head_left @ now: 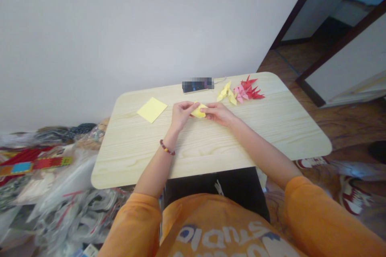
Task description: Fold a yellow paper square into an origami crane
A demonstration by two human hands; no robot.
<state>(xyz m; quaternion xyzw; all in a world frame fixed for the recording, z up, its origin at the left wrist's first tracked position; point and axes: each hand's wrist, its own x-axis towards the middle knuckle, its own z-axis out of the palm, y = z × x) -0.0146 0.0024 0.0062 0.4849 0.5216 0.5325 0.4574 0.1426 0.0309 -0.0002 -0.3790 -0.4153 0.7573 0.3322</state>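
At the centre of the frame, the left hand (181, 114) and right hand (218, 113) each have a closed, pinching grip on a folded yellow paper (199, 111), held between them over the table (193, 156). Done so far: folded paper cranes (241, 92) in yellow, pink and red lie grouped at upper right. Left to fold: 1 flat yellow paper square (152, 110), left of the hands.

Pine table (135, 156), paper cranes (249, 90), yellow sheet (152, 109), phone (197, 84)
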